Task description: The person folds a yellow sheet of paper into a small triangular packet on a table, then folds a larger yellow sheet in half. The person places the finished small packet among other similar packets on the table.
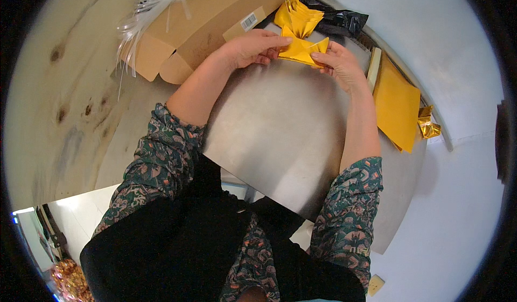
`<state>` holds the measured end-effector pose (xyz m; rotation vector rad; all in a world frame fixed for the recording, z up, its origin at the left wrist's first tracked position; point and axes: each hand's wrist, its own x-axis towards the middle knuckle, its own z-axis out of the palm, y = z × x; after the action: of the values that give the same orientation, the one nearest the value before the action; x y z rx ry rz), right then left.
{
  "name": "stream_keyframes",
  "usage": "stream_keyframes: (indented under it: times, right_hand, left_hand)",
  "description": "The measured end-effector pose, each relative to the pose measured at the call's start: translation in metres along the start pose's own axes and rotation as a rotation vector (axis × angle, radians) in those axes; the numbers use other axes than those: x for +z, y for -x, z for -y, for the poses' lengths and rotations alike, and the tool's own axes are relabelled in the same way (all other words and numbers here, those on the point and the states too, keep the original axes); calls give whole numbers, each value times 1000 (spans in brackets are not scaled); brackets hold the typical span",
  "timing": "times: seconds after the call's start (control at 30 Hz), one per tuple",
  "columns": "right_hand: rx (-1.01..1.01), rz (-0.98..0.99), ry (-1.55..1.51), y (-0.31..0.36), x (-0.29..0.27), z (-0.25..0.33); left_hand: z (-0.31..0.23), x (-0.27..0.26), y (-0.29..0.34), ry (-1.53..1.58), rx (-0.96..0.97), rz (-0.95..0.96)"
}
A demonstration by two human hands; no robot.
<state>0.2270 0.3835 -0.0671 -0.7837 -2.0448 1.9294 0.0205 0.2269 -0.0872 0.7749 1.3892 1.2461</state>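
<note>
Both my hands hold one piece of folded gold paper (297,50) above the far part of a grey metal sheet (269,119). My left hand (254,48) pinches its left end, thumb on top. At the right end, my right hand (340,65) grips it between thumb and fingers. Pointed flaps stand up at the paper's upper corners. Just beyond it lies a fanned pile of folded gold pieces (298,15), partly hidden behind the held one. Right of my right forearm lies a stack of flat gold sheets (396,105).
An open cardboard box (215,19) lies beyond my left arm, with clear plastic strips (134,30) over its left end. Black plastic (344,21) is bunched at the back by the wall. A crumpled shiny gold piece (428,123) sits at the right edge. Wooden board (70,113) spreads left.
</note>
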Motion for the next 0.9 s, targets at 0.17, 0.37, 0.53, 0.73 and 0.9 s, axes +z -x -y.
stream_keyframes:
  times: [0.17,0.37,0.53,0.73,0.9]
  right_hand:
    - [-51,43,-23,0,6,0]
    - [-16,42,-53,4,10,6]
    - [-4,90,-183,6,9,10]
    - [2,88,-215,5,6,8]
    - [41,71,-189,1,3,6]
  left_hand:
    - [5,18,0,-82,43,-44]
    - [5,16,0,144,78,52]
    - [5,14,1,183,107,47]
    - [2,12,3,242,108,81]
    - [-1,11,6,233,116,102]
